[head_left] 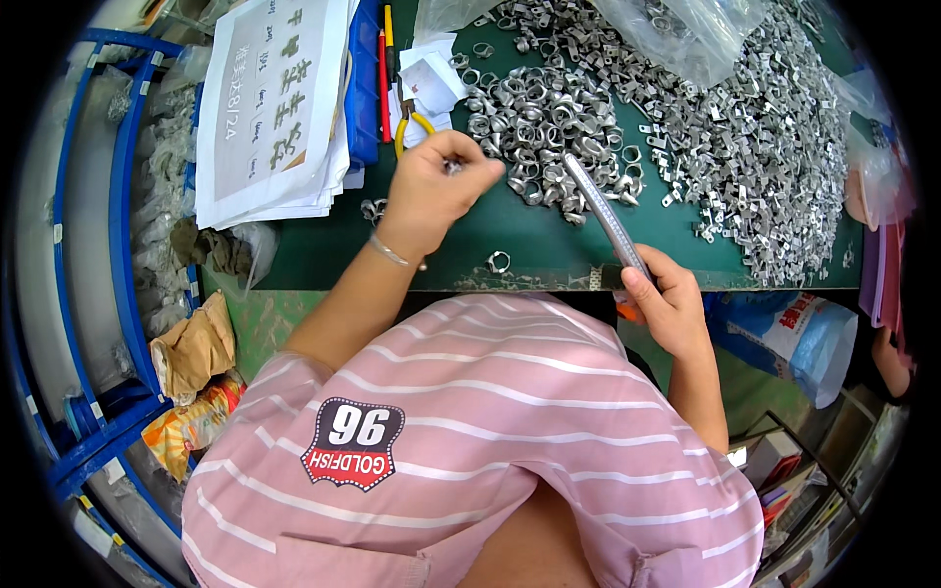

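My left hand (436, 191) is raised over the table's near left part, thumb and fingers closed in a pinch. A bit of a small silver metal ring (453, 168) shows between the fingers, mostly hidden by them. Wrapped round the thick end of a long grey ring mandrel (606, 218) with scale marks is my right hand (668, 299), at the table's front edge. The mandrel's thin tip points up and left, toward a pile of silver metal rings (549, 127). One loose ring (498, 262) lies between my hands near the edge.
Many small metal clips (765, 147) cover the right of the green table (441, 265), partly under a clear plastic bag (676, 34). At the left are printed papers (274, 108), a blue bin (364, 88), yellow-handled pliers (412, 124) and pens (384, 83). Blue shelving (123, 176) stands farther left.
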`<state>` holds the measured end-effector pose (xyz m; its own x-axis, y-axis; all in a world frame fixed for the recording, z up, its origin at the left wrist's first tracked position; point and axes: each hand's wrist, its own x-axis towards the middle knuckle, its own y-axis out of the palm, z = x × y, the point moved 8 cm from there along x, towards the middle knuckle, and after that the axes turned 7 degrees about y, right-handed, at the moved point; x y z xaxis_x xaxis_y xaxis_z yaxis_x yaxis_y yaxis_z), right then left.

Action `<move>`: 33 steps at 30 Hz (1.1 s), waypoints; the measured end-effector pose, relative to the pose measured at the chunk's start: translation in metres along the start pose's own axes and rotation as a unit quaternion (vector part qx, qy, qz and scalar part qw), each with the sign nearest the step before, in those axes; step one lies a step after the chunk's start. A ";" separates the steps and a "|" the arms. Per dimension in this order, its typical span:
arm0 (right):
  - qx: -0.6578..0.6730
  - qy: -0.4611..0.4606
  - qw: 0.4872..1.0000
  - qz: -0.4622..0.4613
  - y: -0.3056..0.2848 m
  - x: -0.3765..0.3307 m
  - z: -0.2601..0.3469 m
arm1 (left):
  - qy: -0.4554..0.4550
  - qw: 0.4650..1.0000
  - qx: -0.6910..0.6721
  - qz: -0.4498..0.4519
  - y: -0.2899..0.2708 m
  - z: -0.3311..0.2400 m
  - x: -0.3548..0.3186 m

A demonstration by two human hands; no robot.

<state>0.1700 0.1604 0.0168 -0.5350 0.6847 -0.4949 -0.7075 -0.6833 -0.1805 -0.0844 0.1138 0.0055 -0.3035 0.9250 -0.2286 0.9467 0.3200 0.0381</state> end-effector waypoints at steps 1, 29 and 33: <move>0.011 -0.004 1.000 0.007 0.002 0.000 0.000 | 0.178 0.973 0.143 -0.037 0.008 -0.023 0.000; -0.066 -0.048 0.996 0.041 0.022 0.000 0.020 | -0.071 0.931 -0.353 0.061 0.022 0.008 -0.016; -0.067 -0.040 0.996 0.040 0.021 0.001 0.017 | -0.052 0.931 -0.356 0.065 0.022 0.000 -0.017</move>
<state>0.1464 0.1516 0.0271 -0.6263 0.6403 -0.4446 -0.5958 -0.7610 -0.2567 -0.0583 0.1048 0.0106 -0.1450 0.9525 -0.2679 0.6511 0.2957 0.6990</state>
